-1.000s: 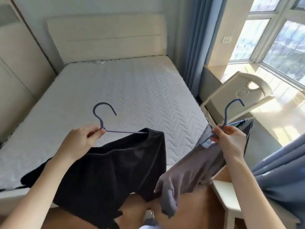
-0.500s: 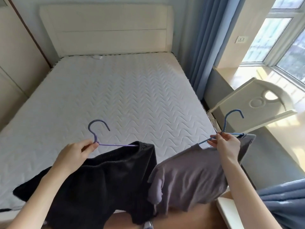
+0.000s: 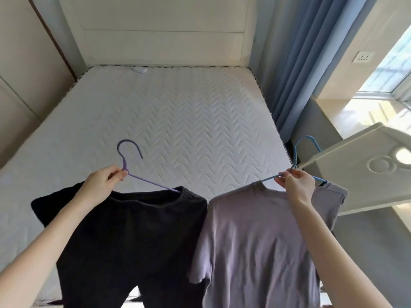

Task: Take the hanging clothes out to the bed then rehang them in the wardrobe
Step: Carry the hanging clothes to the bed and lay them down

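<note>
My left hand (image 3: 101, 184) pinches the neck of a purple hanger (image 3: 130, 162) that carries a black garment (image 3: 138, 236). My right hand (image 3: 297, 184) grips a blue hanger (image 3: 305, 150) at its neck, with a grey-lilac T-shirt (image 3: 255, 245) hanging from it. Both garments hang side by side over the foot of the bed (image 3: 178, 121), a bare white quilted mattress. The black garment's left part lies against the mattress edge. No wardrobe rail is in view.
A cream headboard (image 3: 160, 32) stands at the far end. Beige wardrobe panels (image 3: 24, 70) run along the left. Blue curtains (image 3: 295, 63) hang right of the bed. A white moulded board (image 3: 367, 172) leans at the right, close to my right hand, below a sunlit window sill (image 3: 367, 107).
Both hands have carried the hangers forward toward the bed. The grey T-shirt, earlier bunched and twisted, now hangs flat. The view has moved closer to the mattress.
</note>
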